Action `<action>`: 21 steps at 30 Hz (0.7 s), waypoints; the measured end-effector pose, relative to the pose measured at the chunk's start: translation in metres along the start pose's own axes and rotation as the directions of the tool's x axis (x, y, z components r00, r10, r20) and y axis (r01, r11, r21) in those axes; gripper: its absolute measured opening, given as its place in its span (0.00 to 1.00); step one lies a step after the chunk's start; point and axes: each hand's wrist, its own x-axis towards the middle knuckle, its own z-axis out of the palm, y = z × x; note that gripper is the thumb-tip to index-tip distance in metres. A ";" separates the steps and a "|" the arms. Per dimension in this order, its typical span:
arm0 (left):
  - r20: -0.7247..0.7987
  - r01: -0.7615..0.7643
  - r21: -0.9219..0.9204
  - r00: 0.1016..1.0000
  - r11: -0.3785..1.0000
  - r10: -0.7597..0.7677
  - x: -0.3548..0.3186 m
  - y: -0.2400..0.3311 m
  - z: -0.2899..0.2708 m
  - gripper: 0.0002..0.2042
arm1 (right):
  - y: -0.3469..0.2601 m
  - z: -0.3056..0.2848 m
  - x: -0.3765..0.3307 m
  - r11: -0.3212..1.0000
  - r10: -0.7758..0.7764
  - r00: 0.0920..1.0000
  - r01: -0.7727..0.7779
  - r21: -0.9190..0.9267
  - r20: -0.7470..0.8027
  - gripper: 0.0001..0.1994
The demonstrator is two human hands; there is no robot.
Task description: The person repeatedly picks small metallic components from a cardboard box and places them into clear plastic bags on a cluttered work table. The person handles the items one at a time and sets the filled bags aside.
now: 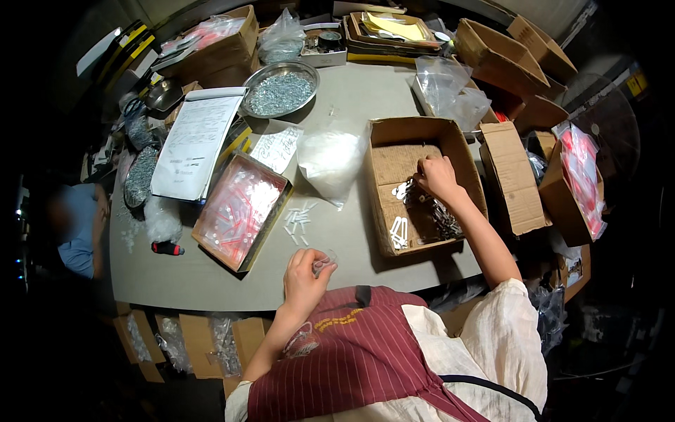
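Observation:
Close to my body at the table's front edge, my left hand [304, 283] is closed on a small clear plastic bag [325, 263]. My right hand [437, 176] reaches into an open cardboard box [395, 141], its fingers curled together; what they hold, if anything, is hidden. Below that hand lies a heap of small metal parts [443, 221]. White oblong pieces [399, 232] rest along the box's left side. Between my hands and the box's left, several short white plastic pegs [299, 220] are loose on the grey table [351, 253].
A shallow tray [280, 200] of small red-and-clear bags stands left. Behind are a white-filled plastic bag [330, 165], a metal bowl of screws [309, 95] and a clipboard with papers [197, 141]. Cardboard boxes [517, 179] crowd the right. Another person [79, 232] is at far left.

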 end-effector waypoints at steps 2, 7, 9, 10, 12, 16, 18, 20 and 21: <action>-0.011 -0.024 0.014 1.000 1.000 0.025 0.001 -0.003 -0.001 0.10 | 0.009 0.015 0.005 1.000 0.001 0.998 -0.002 0.005 0.056 0.08; -0.010 0.026 0.019 1.000 0.999 -0.025 0.001 0.004 -0.008 0.12 | 0.017 0.011 0.006 0.997 -0.035 0.999 0.033 -0.063 -0.030 0.11; -0.054 -0.003 0.036 0.999 0.999 0.005 0.002 0.006 -0.008 0.13 | 0.016 -0.014 0.005 0.995 -0.033 0.996 0.024 -0.094 -0.088 0.11; -0.070 -0.025 0.041 0.997 0.999 0.028 0.005 0.008 -0.008 0.14 | 0.019 -0.021 0.002 0.991 0.010 0.994 -0.024 -0.128 -0.113 0.10; -0.068 -0.041 0.025 0.997 0.999 0.042 0.010 0.013 -0.008 0.14 | 0.009 -0.044 0.000 0.997 0.076 0.982 -0.071 0.038 -0.174 0.08; -0.086 -0.149 -0.005 0.985 0.989 0.148 0.025 0.027 0.000 0.14 | -0.044 -0.102 -0.013 0.858 0.173 0.972 -0.069 0.509 -0.160 0.08; -0.074 -0.168 -0.024 0.983 0.986 0.166 0.031 0.034 0.007 0.14 | -0.075 -0.119 -0.022 0.622 0.103 0.993 -0.112 0.775 0.061 0.07; -0.065 -0.201 -0.042 0.978 0.979 0.198 0.036 0.041 0.011 0.14 | -0.104 -0.122 -0.034 0.435 -0.025 0.990 -0.114 0.893 0.139 0.07; -0.067 -0.218 -0.048 0.974 0.975 0.215 0.038 0.045 0.012 0.14 | -0.120 -0.123 -0.038 0.431 -0.084 0.985 -0.102 0.896 0.153 0.07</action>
